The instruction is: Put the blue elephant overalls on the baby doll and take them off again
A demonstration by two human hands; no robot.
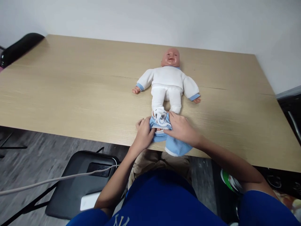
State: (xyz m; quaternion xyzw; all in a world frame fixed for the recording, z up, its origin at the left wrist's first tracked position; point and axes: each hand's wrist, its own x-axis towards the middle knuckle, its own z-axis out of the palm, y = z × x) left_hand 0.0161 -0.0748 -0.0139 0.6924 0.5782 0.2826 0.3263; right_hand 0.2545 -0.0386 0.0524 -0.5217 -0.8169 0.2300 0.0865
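A baby doll point(167, 77) in a white long-sleeved top with blue cuffs lies on its back, head toward the wall. Around its foot at the left is a pair of light blue doll trousers point(178, 147) with a white print, bunched up. My left hand point(144, 133) grips the bunched cloth on its left side. On the other side my right hand point(182, 127) pinches the same cloth beside the doll's lower leg. A bit of the doll's foot shows in the cloth opening. One trouser leg hangs toward the table's front edge.
The wooden table point(82, 78) reaches back to a white wall. Below its front edge at the left stands a black folding chair point(70, 185) with a phone, a white box point(90, 201) and a cable point(58, 178). Another black chair point(22, 47) is at the far left.
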